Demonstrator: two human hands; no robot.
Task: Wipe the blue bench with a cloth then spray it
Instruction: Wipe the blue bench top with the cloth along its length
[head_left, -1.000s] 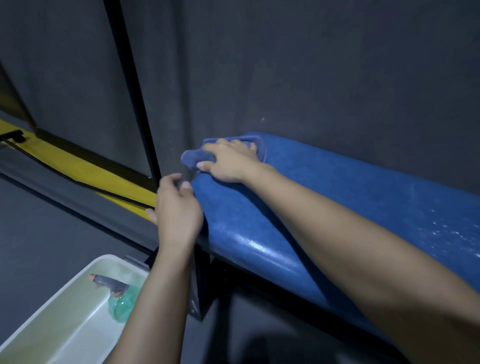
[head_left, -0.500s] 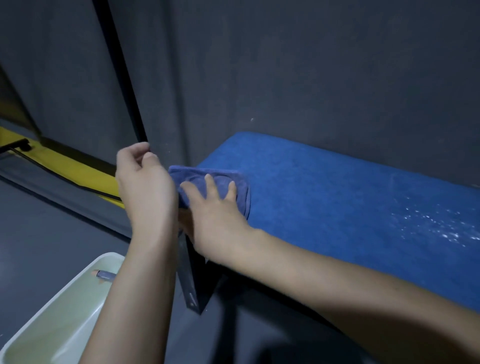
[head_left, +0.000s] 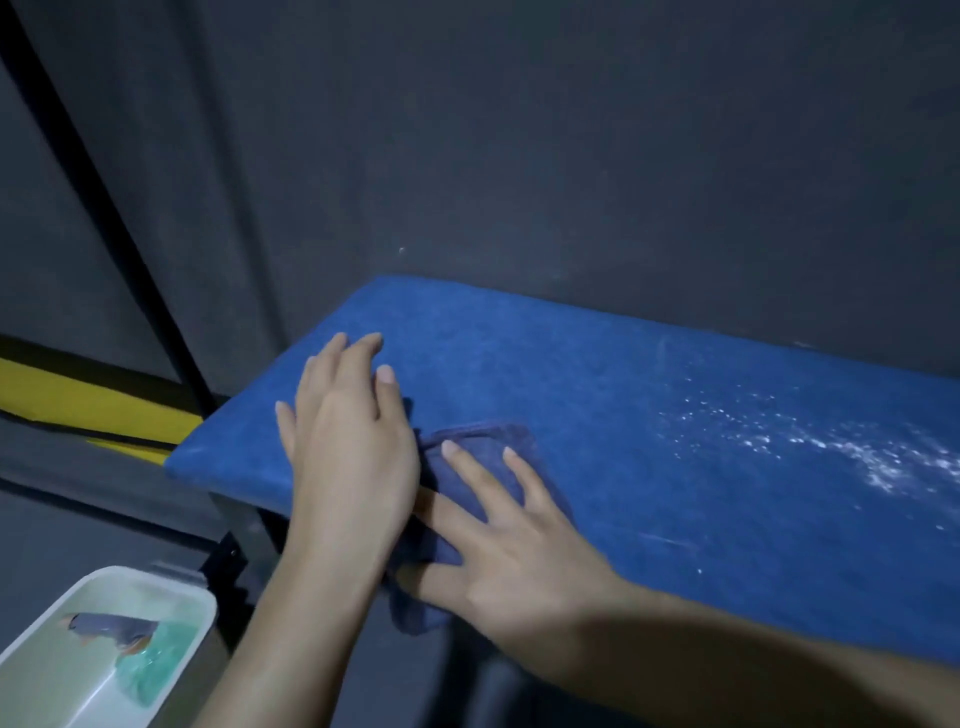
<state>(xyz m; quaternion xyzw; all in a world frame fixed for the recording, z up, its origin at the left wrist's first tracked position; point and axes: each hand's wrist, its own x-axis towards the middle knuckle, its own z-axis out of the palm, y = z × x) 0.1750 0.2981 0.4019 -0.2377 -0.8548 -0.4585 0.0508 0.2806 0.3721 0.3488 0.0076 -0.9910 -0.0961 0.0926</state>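
Right hand (head_left: 519, 566) lies flat on the dark blue cloth (head_left: 485, 441). Its fingers (head_left: 470, 480) are straight and spread, pressing the cloth down, not curled round it. Cloth sits under the right fingers at the front edge of the blue surface (head_left: 623, 395), toward its left end, with one corner hanging over the edge. Left hand (head_left: 348, 457) is just left of the cloth, fingers (head_left: 363, 358) straight and together, holding nothing. Cannot tell if it touches the surface. White specks (head_left: 857, 457) are well right of the cloth. Spray bottle (head_left: 140, 649) lies in a white tub (head_left: 156, 577), lower left.
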